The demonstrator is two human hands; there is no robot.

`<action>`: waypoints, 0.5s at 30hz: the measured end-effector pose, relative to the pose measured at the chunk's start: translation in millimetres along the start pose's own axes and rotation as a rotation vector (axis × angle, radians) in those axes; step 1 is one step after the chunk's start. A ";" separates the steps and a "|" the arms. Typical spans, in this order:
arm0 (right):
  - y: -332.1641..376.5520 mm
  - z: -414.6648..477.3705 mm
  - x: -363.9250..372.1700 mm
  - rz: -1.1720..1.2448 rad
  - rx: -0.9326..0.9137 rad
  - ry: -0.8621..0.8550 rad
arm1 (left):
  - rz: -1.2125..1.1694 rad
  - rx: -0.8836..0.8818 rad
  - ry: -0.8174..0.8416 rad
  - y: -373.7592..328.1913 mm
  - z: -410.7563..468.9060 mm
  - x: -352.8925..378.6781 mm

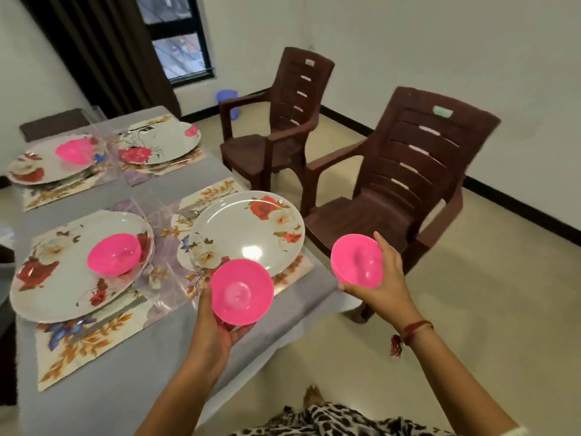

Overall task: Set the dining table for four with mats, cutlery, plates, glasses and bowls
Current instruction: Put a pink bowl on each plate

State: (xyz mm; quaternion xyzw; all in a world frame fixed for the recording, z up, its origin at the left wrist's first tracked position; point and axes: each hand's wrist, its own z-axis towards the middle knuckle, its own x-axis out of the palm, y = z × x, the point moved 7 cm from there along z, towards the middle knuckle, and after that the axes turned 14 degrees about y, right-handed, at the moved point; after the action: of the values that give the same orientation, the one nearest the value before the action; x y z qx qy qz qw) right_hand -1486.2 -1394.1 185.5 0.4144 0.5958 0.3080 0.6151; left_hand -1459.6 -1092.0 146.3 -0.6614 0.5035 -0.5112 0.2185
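While the bowl step stands, by your own count in the head view, at two places out of four, you hold what appear to be the remaining two bowls, one in each grip. Take the bare near plate (248,231) as landmark: it lies on its mat (217,190) at the desk (125,388) edge that faces the nearer brown chair (405,171).

Your left grip (220,328) is clamped from below on the first pink bowl (241,291), which hangs over the landmark's near rim, tilted towards you and not yet set down. Your right grip (382,287) is clamped on the second pink bowl (356,261), held in the air to the right of the landmark, off the desk and over the floor.

Left of the landmark, the neighbour plate (50,287) bears a third bowl (113,253). Beyond that neighbour, the far left plate (34,166) bears a fourth bowl (75,151). Straight beyond the landmark, the far bare plate (171,138) has none. Cutlery (191,210) shows just behind the landmark's far rim. Glasses are too faint to confirm.

The next move probably calls for levelling the first bowl, lowering it onto the landmark's middle and letting go. The second bowl then needs a long reach past the landmark to the far bare plate.
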 end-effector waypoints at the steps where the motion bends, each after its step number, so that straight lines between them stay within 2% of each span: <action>1: 0.2 18.1 -0.1 0.003 -0.009 0.039 | -0.022 0.010 -0.027 0.5 8.0 1.9; 9: 24.1 142.9 22.0 0.014 -0.155 0.351 | -0.188 0.112 -0.273 -11.4 41.3 10.0; 15: 50.3 234.7 94.3 -0.172 -0.276 0.595 | -0.348 0.203 -0.495 -1.6 42.3 1.6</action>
State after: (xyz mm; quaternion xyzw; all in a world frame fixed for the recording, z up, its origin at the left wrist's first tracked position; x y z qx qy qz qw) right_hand -1239.0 -1321.9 172.1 0.1672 0.7347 0.4402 0.4883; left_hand -1421.0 -1102.3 132.2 -0.8166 0.2606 -0.4123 0.3086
